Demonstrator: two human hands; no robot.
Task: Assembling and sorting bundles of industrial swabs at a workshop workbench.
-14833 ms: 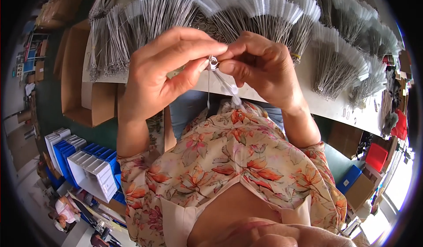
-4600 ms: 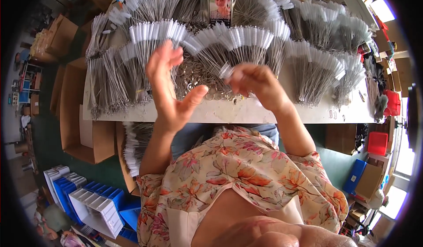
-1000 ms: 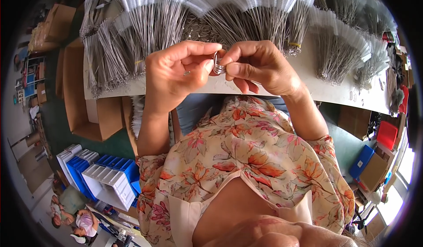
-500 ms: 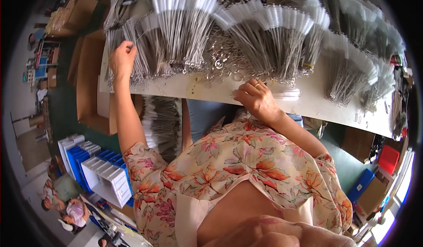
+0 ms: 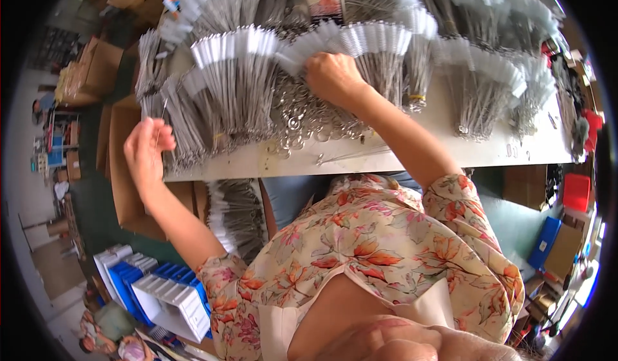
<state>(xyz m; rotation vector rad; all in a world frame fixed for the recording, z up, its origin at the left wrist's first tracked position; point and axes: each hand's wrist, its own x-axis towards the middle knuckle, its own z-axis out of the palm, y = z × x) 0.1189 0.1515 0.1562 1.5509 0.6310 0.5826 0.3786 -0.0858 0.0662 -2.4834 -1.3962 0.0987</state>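
Note:
Bundles of thin brushes with white bristles and looped wire stems cover the table. My right hand (image 5: 335,79) is over a middle bundle (image 5: 376,58), its fingers curled down among the bristle ends; what they grip is hidden. At the left end of the table, my left hand (image 5: 149,153) is closed around a thin wire stem (image 5: 165,108) that points up past the fingers. Beside that hand lies another brush bundle (image 5: 183,119). Loose metal rings (image 5: 295,124) are heaped between the bundles. A few single brushes (image 5: 354,155) lie at the near edge of the table.
An open cardboard box (image 5: 129,200) stands left of the table. More brushes (image 5: 235,216) are stacked beneath the near edge. White and blue crates (image 5: 168,306) are at lower left. A picture or screen (image 5: 324,1) stands among the far bundles. Other people sit at lower left.
My right hand has moved from the near table edge up onto a middle brush bundle. My left hand has drawn back from the left bundle with a thin wire stem. The view has shifted.

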